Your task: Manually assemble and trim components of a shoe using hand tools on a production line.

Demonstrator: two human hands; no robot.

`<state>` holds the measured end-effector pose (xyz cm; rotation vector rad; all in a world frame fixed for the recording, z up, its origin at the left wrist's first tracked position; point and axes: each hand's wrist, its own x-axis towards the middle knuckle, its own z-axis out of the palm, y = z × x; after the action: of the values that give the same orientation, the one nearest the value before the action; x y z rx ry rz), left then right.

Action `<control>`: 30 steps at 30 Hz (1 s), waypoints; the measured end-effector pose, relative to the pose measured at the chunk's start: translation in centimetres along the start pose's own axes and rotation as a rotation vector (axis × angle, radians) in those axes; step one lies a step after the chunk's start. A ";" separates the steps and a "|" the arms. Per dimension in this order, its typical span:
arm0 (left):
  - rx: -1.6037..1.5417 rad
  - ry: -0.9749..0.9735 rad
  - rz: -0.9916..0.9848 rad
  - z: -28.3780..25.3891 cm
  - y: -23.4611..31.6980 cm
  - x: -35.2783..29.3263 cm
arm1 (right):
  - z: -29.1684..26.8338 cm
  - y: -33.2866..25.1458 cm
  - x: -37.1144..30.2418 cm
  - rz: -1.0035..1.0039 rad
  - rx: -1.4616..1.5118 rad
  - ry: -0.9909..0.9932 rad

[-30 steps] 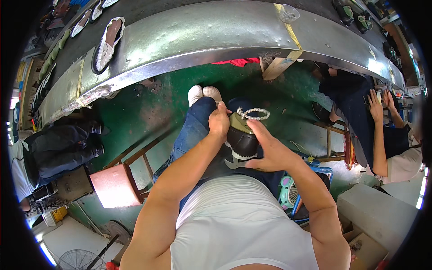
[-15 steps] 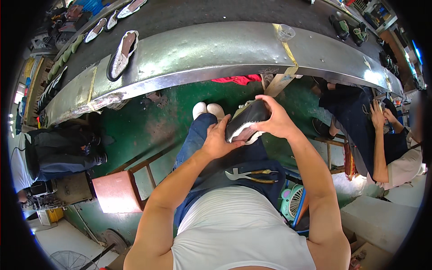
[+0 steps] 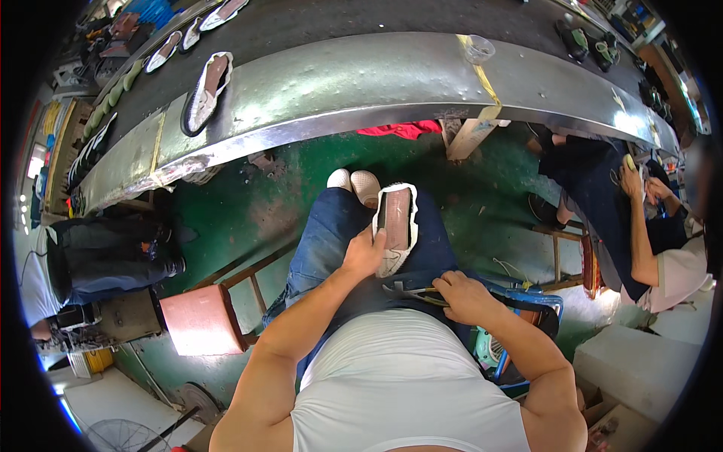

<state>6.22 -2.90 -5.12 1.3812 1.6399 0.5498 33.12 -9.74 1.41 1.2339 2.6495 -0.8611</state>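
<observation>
Over my thighs, my left hand (image 3: 365,255) grips a lasted shoe (image 3: 398,218) near its lower end. The shoe's underside faces up, showing a reddish-brown insole inside a ragged whitish folded edge. In my lap lies a pair of lasting pliers (image 3: 398,292) with a metal head pointing left. My right hand (image 3: 461,298) has its fingers closed around the pliers' handles, which it mostly hides.
A metal-edged bench (image 3: 339,83) with a dark belt curves across the front. Another shoe (image 3: 207,94) rests at its left edge, and a clear cup (image 3: 479,50) stands farther right. A stool (image 3: 202,319) is at my left; a seated co-worker (image 3: 640,226) is at right.
The shoe has turned underside up and now only my left hand holds it. My right hand has left the shoe and moved down to the pliers in my lap.
</observation>
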 end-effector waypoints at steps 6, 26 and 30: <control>-0.063 -0.267 0.043 -1.3 -3.9 0.7 | -2.9 2.7 -1.6 0.247 0.668 -0.274; -0.439 -0.256 0.030 2.3 -4.3 -4.2 | -9.0 -1.6 7.2 0.086 -0.202 -0.264; -1.116 -0.085 -0.217 2.4 -2.0 -3.3 | -6.0 -0.1 7.4 0.033 -0.049 -0.234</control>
<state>7.10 -7.04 -6.83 0.3852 1.0598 1.0350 28.96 -1.64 4.20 1.0893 2.4443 -0.8717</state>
